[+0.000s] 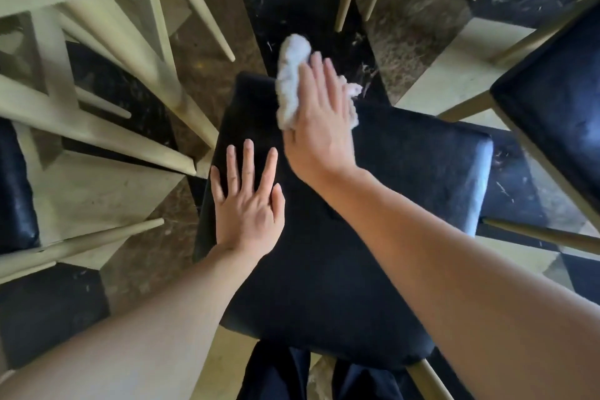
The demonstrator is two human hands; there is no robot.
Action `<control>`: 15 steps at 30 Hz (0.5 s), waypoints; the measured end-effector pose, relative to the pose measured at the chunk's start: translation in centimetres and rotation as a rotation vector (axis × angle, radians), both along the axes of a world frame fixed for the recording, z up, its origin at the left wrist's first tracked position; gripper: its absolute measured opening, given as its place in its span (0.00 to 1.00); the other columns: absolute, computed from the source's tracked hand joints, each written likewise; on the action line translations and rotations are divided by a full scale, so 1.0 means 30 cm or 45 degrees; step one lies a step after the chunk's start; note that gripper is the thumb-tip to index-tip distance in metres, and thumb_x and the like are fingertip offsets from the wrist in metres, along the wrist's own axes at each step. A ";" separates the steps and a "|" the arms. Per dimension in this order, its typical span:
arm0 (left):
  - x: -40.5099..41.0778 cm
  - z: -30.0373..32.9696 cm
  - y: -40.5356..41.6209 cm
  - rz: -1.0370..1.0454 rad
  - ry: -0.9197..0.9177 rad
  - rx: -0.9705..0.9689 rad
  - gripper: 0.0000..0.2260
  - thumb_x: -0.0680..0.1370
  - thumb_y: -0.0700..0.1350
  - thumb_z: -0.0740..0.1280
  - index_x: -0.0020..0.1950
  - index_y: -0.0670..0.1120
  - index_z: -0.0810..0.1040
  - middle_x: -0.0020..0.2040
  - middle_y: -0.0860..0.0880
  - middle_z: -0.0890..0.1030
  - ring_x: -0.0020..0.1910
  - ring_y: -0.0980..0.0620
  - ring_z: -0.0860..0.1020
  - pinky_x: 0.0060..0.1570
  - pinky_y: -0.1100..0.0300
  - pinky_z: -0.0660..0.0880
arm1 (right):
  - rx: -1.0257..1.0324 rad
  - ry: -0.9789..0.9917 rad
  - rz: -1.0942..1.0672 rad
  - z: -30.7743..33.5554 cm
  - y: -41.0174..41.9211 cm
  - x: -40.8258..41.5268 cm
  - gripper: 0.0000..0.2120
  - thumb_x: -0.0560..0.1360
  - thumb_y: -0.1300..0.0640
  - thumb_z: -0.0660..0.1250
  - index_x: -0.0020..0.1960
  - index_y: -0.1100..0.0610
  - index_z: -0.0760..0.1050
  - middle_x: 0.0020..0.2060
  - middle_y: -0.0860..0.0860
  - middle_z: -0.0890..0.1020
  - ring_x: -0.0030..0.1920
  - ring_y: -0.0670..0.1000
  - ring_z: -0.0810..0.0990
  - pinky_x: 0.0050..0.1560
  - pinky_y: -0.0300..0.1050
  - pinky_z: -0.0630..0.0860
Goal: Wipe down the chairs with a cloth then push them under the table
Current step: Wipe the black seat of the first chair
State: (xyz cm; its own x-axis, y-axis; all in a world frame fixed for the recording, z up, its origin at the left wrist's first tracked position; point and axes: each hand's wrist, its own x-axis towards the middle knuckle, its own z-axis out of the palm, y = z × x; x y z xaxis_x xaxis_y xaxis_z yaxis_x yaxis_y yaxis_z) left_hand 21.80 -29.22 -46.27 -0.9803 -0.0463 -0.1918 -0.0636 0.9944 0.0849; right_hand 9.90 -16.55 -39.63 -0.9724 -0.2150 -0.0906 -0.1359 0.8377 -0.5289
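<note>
We are wiping the dark padded chair seat (324, 237) with a fluffy white cloth (292, 75) pressed under our flat right hand (319, 127), our left hand (248, 204) lying flat, and probably pushing it under the table next.

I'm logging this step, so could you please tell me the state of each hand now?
Left hand: open, flat on the seat.
Right hand: open, fingers straight, pressing the cloth on the seat.

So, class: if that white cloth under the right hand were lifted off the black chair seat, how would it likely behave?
The white cloth looks bunched and fluffy under the right hand, so it would probably flop and sag rather than hold shape. It seems light for its bulk. On the smooth black chair seat it likely slides easily.
</note>
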 end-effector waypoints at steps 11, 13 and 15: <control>-0.017 -0.033 -0.019 -0.079 -0.099 0.011 0.24 0.78 0.49 0.53 0.61 0.36 0.81 0.69 0.32 0.75 0.76 0.30 0.63 0.74 0.29 0.53 | 0.381 0.017 0.557 -0.205 -0.221 -0.038 0.32 0.81 0.44 0.56 0.83 0.48 0.52 0.83 0.47 0.51 0.82 0.52 0.44 0.79 0.59 0.37; -0.028 -0.038 -0.020 -0.055 -0.063 0.030 0.25 0.81 0.50 0.53 0.73 0.39 0.73 0.76 0.34 0.67 0.79 0.32 0.57 0.75 0.30 0.52 | 0.353 0.001 0.510 -0.193 -0.175 -0.042 0.32 0.81 0.43 0.55 0.83 0.48 0.52 0.82 0.46 0.51 0.82 0.51 0.45 0.79 0.58 0.38; -0.037 -0.053 -0.036 -0.049 -0.067 0.034 0.26 0.83 0.51 0.51 0.80 0.43 0.63 0.81 0.36 0.60 0.81 0.35 0.54 0.75 0.32 0.52 | 0.334 -0.033 0.454 -0.196 -0.126 -0.035 0.32 0.82 0.41 0.55 0.83 0.48 0.51 0.83 0.47 0.50 0.82 0.51 0.45 0.80 0.58 0.40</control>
State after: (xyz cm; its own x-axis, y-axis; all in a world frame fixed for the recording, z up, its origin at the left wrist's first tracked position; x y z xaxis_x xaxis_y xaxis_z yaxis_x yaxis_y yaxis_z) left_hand 20.69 -30.30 -47.85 -0.9699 -0.0030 -0.2437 -0.0305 0.9936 0.1090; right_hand 8.85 -20.33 -45.51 -0.8381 -0.5034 -0.2102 -0.4306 0.8471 -0.3115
